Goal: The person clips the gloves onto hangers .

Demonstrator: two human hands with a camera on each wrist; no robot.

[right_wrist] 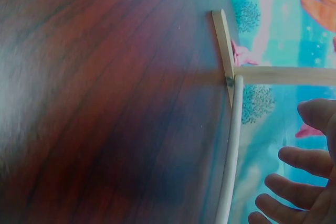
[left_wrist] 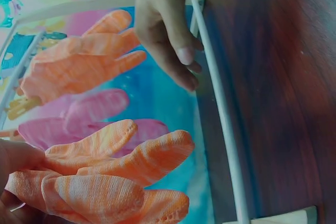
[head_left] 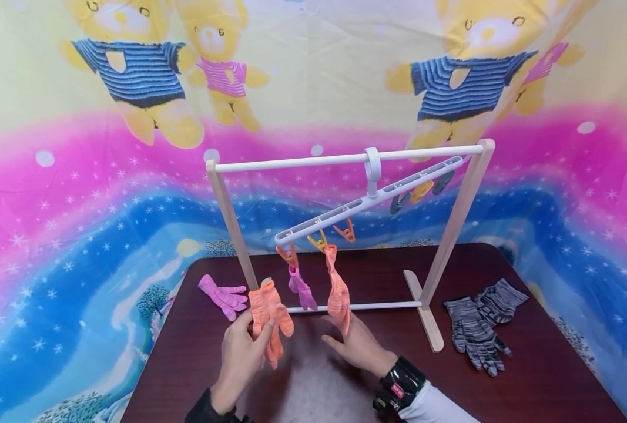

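Note:
My left hand (head_left: 243, 346) pinches an orange knit glove (head_left: 271, 314) near its cuff, thumb in front; its fingers dangle downward. A second orange glove (head_left: 338, 288) hangs from a yellow clip (head_left: 318, 241) on the white hanger (head_left: 368, 202). Just at that glove's lower end is my right hand (head_left: 365, 348). In the right wrist view its fingers (right_wrist: 291, 190) are spread and hold nothing; whether they brush the hanging glove I cannot tell. A pink glove (head_left: 301, 289) hangs from an orange clip (head_left: 287, 256) at the hanger's near end. Another orange clip (head_left: 346, 230) holds nothing.
The hanger hooks onto the top bar (head_left: 302, 161) of a wooden stand (head_left: 453, 235), slanting across it. Grey and yellow clips (head_left: 421, 191) hang at its far end. A pink glove (head_left: 223, 295) lies left on the dark table (head_left: 175, 376), grey gloves (head_left: 474, 335) right.

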